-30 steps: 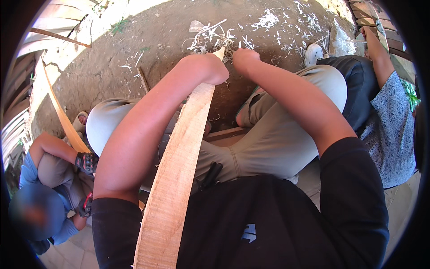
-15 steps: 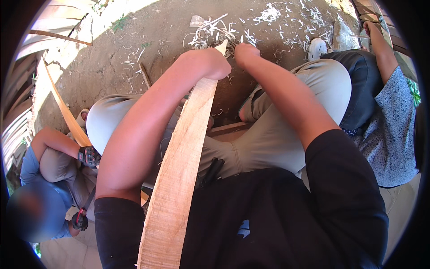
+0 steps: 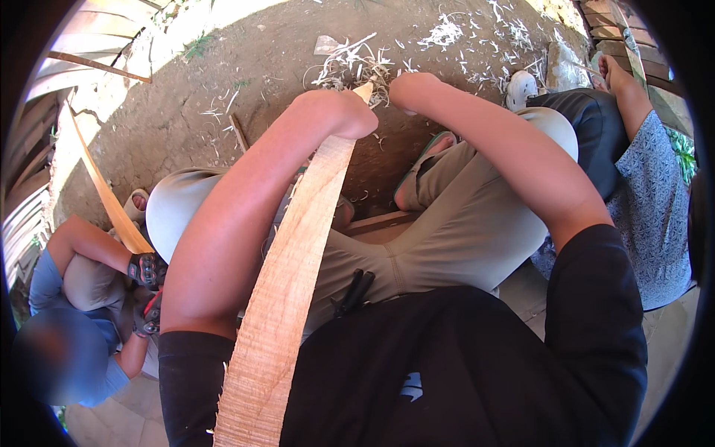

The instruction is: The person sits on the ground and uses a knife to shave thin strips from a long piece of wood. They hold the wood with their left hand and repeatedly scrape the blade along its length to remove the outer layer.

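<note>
A long pale wooden board (image 3: 298,246) runs from beside my chest out to a narrow tapered tip just past my left hand (image 3: 348,113). That hand is closed around the board near its tip, fingers mostly hidden beneath the wrist and back of the hand. Right of the tip, my right hand (image 3: 414,91) is curled into a fist. Whatever it grips is hidden behind the hand and cannot be made out. Curly wood shavings (image 3: 350,63) lie on the ground just beyond both hands.
To my left, a person wearing dark gloves (image 3: 147,270) sits beside another long wooden strip (image 3: 104,182). A person in a patterned garment (image 3: 655,201) sits close on my right, near a pale block (image 3: 566,67). A small stick (image 3: 239,132) lies on the dirt ground.
My right elbow has swung outward to the right, and the fist has tilted. The board's near end has shifted slightly left. The left-hand co-worker's lower glove has risen toward the other.
</note>
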The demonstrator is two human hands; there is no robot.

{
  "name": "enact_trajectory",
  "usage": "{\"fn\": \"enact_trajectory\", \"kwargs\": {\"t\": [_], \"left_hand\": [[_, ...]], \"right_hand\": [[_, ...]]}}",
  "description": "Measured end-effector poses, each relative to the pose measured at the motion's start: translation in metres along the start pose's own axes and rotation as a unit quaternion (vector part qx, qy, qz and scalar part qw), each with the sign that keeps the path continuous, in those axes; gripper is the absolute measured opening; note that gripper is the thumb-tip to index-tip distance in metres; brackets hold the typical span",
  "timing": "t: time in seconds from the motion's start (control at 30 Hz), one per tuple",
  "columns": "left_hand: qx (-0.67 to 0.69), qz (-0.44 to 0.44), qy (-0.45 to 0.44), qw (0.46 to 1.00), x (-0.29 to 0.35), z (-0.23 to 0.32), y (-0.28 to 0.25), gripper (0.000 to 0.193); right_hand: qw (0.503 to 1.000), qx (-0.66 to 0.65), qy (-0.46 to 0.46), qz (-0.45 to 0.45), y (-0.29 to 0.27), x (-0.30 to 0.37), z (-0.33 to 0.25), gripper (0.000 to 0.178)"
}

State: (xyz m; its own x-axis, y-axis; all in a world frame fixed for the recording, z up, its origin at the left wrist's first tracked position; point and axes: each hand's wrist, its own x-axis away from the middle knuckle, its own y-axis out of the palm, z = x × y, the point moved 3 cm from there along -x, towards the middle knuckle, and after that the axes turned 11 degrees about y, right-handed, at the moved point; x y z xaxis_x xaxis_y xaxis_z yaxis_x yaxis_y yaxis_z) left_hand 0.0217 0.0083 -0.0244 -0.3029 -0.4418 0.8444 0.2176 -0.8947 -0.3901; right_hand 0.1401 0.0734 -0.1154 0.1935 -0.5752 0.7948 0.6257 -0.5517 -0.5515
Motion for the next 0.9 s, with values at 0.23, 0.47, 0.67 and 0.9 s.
{"fn": "enact_trajectory", "kwargs": {"t": [0.23, 0.47, 0.67, 0.9], "left_hand": [[-0.013, -0.008, 0.006, 1.0, 0.019, -0.001, -0.007, 0.054], [0.013, -0.04, -0.011, 0.999, -0.002, -0.011, 0.002, 0.053], [-0.021, 0.0, -0.009, 1.0, -0.002, -0.002, 0.005, 0.052], [-0.013, 0.01, -0.027, 0.999, 0.002, 0.003, 0.003, 0.052]], "right_hand": [[0.998, -0.01, -0.045, -0.038, 0.017, 0.026, -0.01, 0.021], [0.99, -0.136, 0.022, -0.036, 0.004, 0.072, -0.012, 0.027], [0.964, -0.23, 0.132, -0.032, 0.021, 0.061, -0.017, 0.024], [0.938, -0.297, 0.177, 0.005, 0.031, 0.061, -0.032, 0.03]]}}
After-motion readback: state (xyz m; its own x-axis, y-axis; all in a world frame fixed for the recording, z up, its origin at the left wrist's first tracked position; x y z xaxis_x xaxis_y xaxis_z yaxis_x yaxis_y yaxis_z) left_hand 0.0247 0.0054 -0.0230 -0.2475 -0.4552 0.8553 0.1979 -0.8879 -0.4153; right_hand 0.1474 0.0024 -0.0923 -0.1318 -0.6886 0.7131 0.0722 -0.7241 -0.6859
